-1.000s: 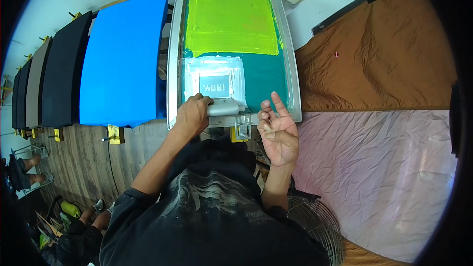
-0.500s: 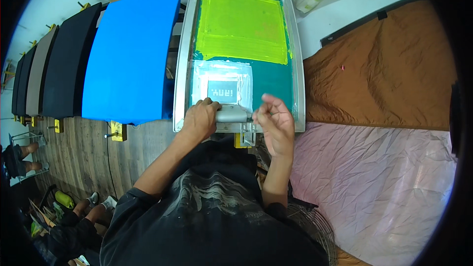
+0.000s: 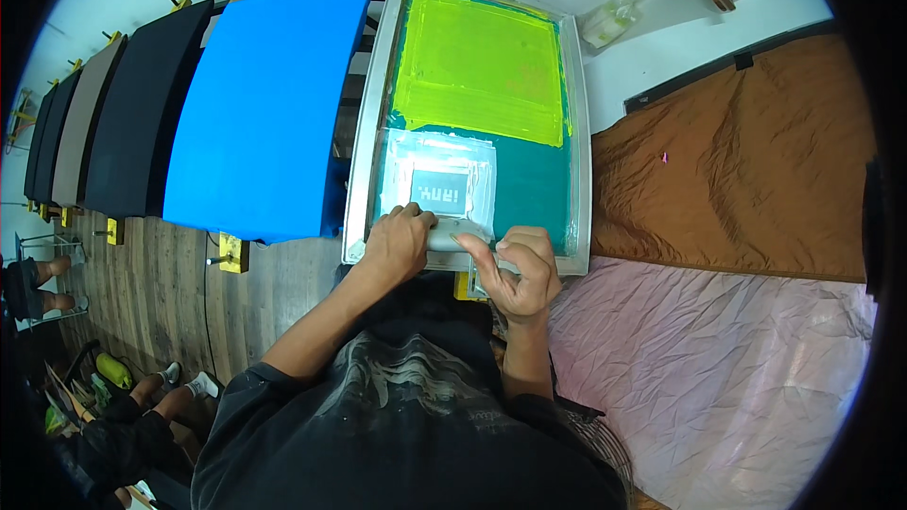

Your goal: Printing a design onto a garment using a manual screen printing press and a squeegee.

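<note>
In front of me is a screen printing frame (image 3: 580, 179) with a silver rim and green mesh. Its far part carries a bright yellow-green block (image 3: 482, 61). At the near left, a whitish taped patch (image 3: 399, 162) surrounds a small grey panel with pale lettering (image 3: 440, 193). My left hand (image 3: 399, 241) is wrapped round a grey, bar-like squeegee (image 3: 448, 235) at the frame's near edge. By the bar's right end is my right hand (image 3: 521, 276), its fingers curled in and its thumb stretched out over the bar. Nothing shows in its fingers.
A blue cloth-covered board (image 3: 265, 113) stands left of the frame, with several dark and grey-brown boards beyond. Brown fabric (image 3: 718, 161) and pale crumpled fabric (image 3: 699, 368) lie at the right. Another person's legs (image 3: 175, 397) show at the lower left. A fan guard (image 3: 605, 444) is beside me.
My right hand has turned and curled its fingers, its thumb moving left over the bar. My left hand keeps its grip. The view has shifted slightly, with the whole scene sitting lower and farther right.
</note>
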